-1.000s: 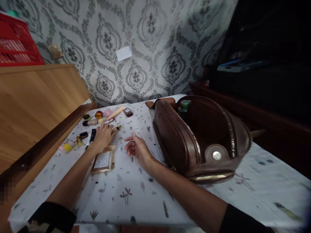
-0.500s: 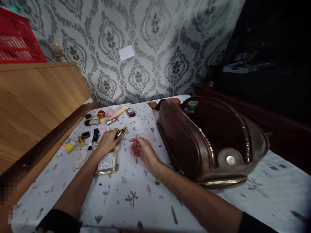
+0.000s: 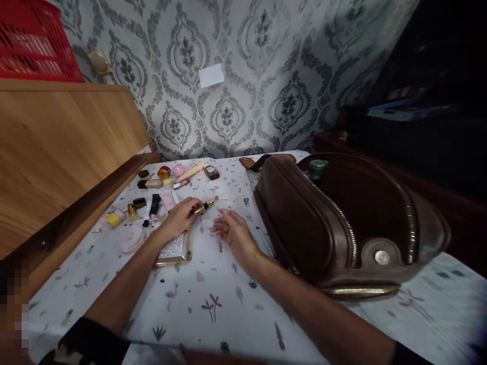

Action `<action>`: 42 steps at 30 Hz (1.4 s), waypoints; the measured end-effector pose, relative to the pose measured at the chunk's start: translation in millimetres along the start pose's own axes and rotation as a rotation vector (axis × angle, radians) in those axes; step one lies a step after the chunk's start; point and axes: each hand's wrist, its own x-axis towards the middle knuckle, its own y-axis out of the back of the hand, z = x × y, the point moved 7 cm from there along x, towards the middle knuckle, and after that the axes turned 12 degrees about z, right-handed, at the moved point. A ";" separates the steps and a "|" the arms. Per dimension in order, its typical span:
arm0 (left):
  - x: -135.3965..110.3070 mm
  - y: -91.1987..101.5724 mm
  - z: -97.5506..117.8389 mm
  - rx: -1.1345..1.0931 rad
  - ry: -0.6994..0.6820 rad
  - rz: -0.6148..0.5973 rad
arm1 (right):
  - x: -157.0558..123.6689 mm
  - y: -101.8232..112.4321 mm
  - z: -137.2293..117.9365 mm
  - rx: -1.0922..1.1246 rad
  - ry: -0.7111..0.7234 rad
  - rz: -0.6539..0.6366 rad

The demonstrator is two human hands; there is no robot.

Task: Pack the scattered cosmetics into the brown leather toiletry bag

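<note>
On the far left, a small yellow-fronted item (image 3: 113, 219) is lying near a stubby gold container (image 3: 132, 211), and a round pale-pink case (image 3: 132, 239) is resting just beside the left forearm (image 3: 124, 286). A swing of that arm outward could be shoving the case into its neighbours. A black tube (image 3: 154, 204) is lying beyond the arm among other small cosmetics, where a careless sideways sweep could be scattering the lot.

The left hand (image 3: 178, 218) is gripping a dark-and-gold tube (image 3: 203, 207), which is pointing its gold end towards the right. Much of the tube is jutting past the fingers, so a loose pinch or a knock on the free end could be sending it rolling over the patterned cloth (image 3: 182, 324). A glittery palette (image 3: 173, 251) is lying beneath the wrist; whether the two are touching is hard to tell from this angle, but a sagging wrist could be nudging it askew.

The right hand (image 3: 238, 233) is holding nothing, its fingers loosely curling, apart from the tube. Its forearm is passing close to the brown bag (image 3: 291, 223), so an outward turn could be bumping it. A green-capped bottle (image 3: 318, 167) is showing inside the open bag; a jolt could be toppling it.
</note>
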 end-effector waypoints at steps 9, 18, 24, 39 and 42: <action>-1.8 -5.0 3.5 -0.050 0.026 -0.068 | 4.5 4.5 6.1 0.050 -0.017 0.035; -4.5 -9.2 18.4 0.001 -0.042 -0.151 | 6.7 5.8 6.3 0.042 -0.005 0.020; -5.7 -8.3 21.9 -0.150 0.028 -0.160 | 7.6 6.3 7.4 0.036 -0.024 0.015; -4.9 -0.8 22.0 -0.506 0.172 -0.085 | 3.5 1.2 2.1 -0.045 0.027 -0.092; -5.7 -1.9 23.3 -0.416 0.155 -0.090 | 2.0 -0.2 1.2 -0.053 0.020 -0.096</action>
